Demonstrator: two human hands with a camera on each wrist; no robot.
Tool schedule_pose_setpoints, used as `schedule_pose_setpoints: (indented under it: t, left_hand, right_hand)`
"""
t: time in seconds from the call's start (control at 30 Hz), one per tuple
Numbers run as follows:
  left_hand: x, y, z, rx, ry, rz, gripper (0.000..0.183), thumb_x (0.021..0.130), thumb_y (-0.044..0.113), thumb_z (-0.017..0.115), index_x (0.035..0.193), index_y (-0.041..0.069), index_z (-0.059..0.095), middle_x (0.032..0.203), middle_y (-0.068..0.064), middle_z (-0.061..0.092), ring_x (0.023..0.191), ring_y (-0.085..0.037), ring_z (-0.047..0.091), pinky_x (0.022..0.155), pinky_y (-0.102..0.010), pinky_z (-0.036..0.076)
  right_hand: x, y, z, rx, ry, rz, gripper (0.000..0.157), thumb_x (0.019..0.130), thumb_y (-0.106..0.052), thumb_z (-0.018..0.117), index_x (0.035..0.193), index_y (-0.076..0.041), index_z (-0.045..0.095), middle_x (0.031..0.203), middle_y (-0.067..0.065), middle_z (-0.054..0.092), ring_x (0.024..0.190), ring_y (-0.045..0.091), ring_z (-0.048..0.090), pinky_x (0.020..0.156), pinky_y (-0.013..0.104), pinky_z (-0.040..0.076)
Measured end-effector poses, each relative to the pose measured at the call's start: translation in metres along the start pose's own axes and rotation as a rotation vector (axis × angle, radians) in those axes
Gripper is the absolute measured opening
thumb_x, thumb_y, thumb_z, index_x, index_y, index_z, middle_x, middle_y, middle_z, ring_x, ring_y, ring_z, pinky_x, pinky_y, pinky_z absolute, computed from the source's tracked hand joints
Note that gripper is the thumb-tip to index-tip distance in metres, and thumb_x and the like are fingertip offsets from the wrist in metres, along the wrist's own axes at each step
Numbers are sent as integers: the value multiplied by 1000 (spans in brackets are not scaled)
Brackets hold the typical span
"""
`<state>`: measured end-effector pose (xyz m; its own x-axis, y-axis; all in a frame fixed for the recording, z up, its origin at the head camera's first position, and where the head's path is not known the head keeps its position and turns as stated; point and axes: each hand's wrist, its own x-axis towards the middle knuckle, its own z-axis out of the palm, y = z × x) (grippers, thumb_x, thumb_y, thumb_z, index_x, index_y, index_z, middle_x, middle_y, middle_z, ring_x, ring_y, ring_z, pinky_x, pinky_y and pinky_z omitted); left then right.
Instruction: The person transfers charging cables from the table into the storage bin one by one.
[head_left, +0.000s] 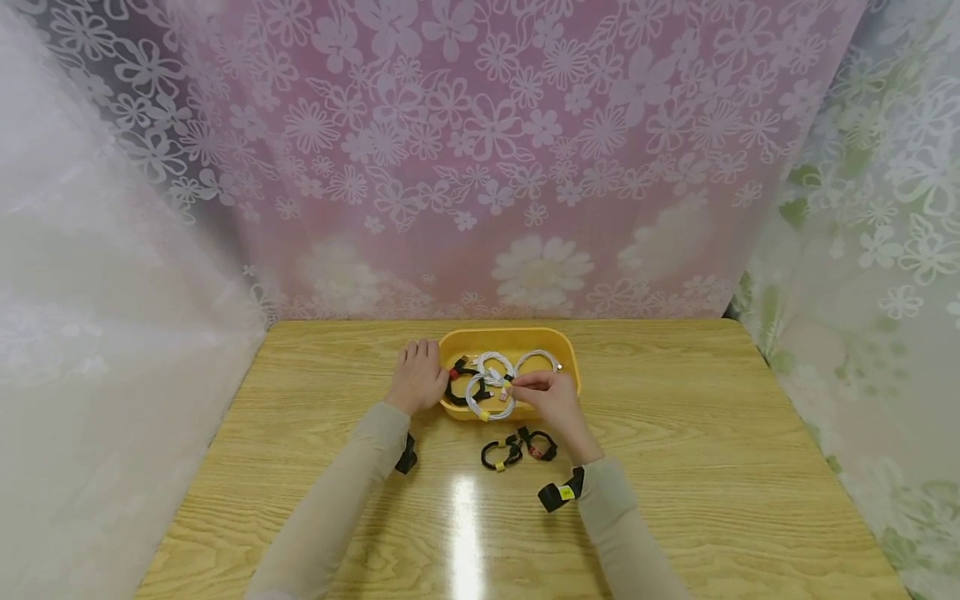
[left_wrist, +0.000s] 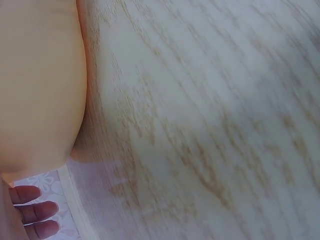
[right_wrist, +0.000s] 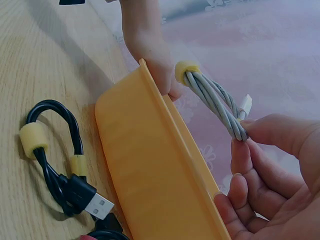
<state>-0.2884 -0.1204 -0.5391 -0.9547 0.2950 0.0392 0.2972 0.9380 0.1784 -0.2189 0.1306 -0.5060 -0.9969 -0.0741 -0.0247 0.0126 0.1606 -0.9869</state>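
Sleeved forearms lie nearest the viewer, extending across the bench to a yellow bin set near its far edge. Observe the left hand: it rests at the bin's left end, fingers extended, thumb side at the rim; this placement presumably steadies the bin. How firmly it presses cannot be told. The right hand holds a white cable coil in a narrow pinch, thumb against forefinger, the remaining fingers bent beneath. The pinch falls at one end of the loop, leaving the rest free, and the coil sits above the rim at the bin's front part. A yellow band encircles the strands at the end away from the fingers, evidently to prevent unwinding. Inside the bin lie further white coils and, at the left, a red-banded black coil; the walls likely keep them from scattering. On the bench, just in front of the bin, lie a yellow-banded black coil, its USB plug exposed, and, to its right, a black coil with reddish marking.
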Motion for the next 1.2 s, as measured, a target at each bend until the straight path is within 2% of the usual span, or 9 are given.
schedule_pose_setpoints:
  t: [0.1, 0.3, 0.47, 0.6, 0.83, 1.0, 1.2]
  left_hand:
    - [0, 0, 0, 0, 2, -1, 24, 103, 23, 39, 115, 3, 45, 117, -18, 45, 104, -34, 41, 90, -46, 32]
    - [0, 1, -1, 6, -2, -3, 24, 104, 24, 39, 116, 3, 44, 117, -18, 44, 103, -34, 39, 89, -45, 31]
    - [-1, 1, -1, 6, -4, 0, 24, 104, 23, 39, 116, 3, 44, 116, -17, 44, 102, -34, 39, 89, -45, 31]
    - [-1, 0, -1, 2, 0, 3, 22, 103, 22, 39, 114, 3, 44, 113, -17, 44, 99, -33, 39, 87, -44, 30]
    - [1, -2, 3, -1, 4, -2, 24, 104, 24, 38, 114, 3, 44, 115, -17, 44, 99, -33, 38, 87, -45, 30]
    - [1, -2, 4, 6, 10, 1, 22, 103, 23, 38, 113, 3, 43, 113, -17, 44, 95, -33, 37, 85, -44, 29]
    - [1, -2, 4, 8, 9, 0, 23, 104, 23, 37, 113, 3, 43, 112, -17, 44, 95, -33, 37, 86, -45, 29]
  right_hand:
    - [5, 2, -3, 30, 6, 16, 17, 86, -7, 76, 98, 4, 75, 98, 16, 72, 84, 19, 67, 89, 49, 50]
    - [10, -2, -8, 2, 30, 44, 21, 86, -11, 77, 100, 4, 74, 98, 11, 72, 86, 15, 65, 87, 47, 51]
    - [18, 8, -9, 15, 62, 31, 20, 87, -8, 76, 101, 6, 73, 100, 17, 71, 85, 16, 66, 84, 44, 53]
    - [22, 10, -9, 20, 65, 31, 21, 88, -6, 74, 103, 8, 72, 103, 21, 70, 83, 17, 67, 85, 47, 54]
    - [27, 10, -9, -85, 85, 30, 16, 87, -11, 76, 98, 1, 75, 96, 12, 70, 84, 22, 66, 82, 52, 52]
    - [31, 13, -10, -148, 67, 30, 13, 87, -11, 75, 97, -1, 75, 96, 12, 70, 84, 24, 66, 80, 51, 53]
    - [37, 17, -11, -161, 25, 43, 13, 88, -7, 74, 97, 2, 74, 97, 15, 70, 84, 26, 66, 80, 50, 54]
